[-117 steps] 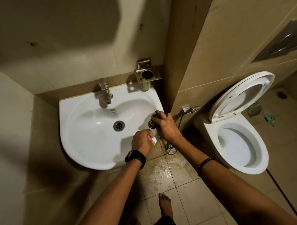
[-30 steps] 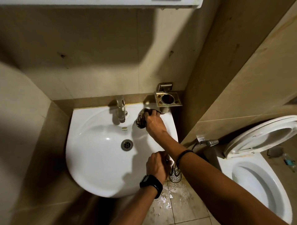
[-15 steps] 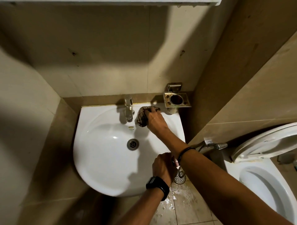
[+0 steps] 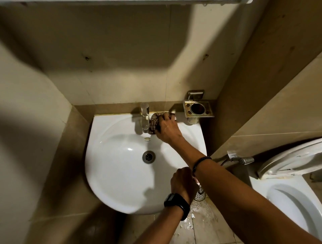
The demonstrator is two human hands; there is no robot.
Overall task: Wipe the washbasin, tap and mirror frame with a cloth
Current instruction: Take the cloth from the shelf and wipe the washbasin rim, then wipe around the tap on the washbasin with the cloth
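Note:
The white washbasin [image 4: 115, 174] is fixed to the tiled wall, with a chrome tap [image 4: 145, 118] at its back rim and a drain [image 4: 148, 157] in the bowl. My right hand [image 4: 168, 129] presses a checked cloth [image 4: 154, 124] onto the back rim, right against the tap's right side. My left hand [image 4: 182, 182], with a black watch on the wrist, is closed on the basin's front right rim; my right forearm hides its fingers. The lower edge of the mirror frame [image 4: 132, 2] shows along the top of the view.
A metal tumbler holder [image 4: 198, 108] hangs on the wall right of the tap. A tiled pillar stands to the right, with a spray nozzle [image 4: 241, 159] on it. The toilet [image 4: 285, 188], lid up, is at the right. The floor tiles [image 4: 205, 219] below are wet.
My right hand has slid the cloth from the basin's right rim along the back edge to the tap. My left hand has stayed on the front right rim. The view has tilted up.

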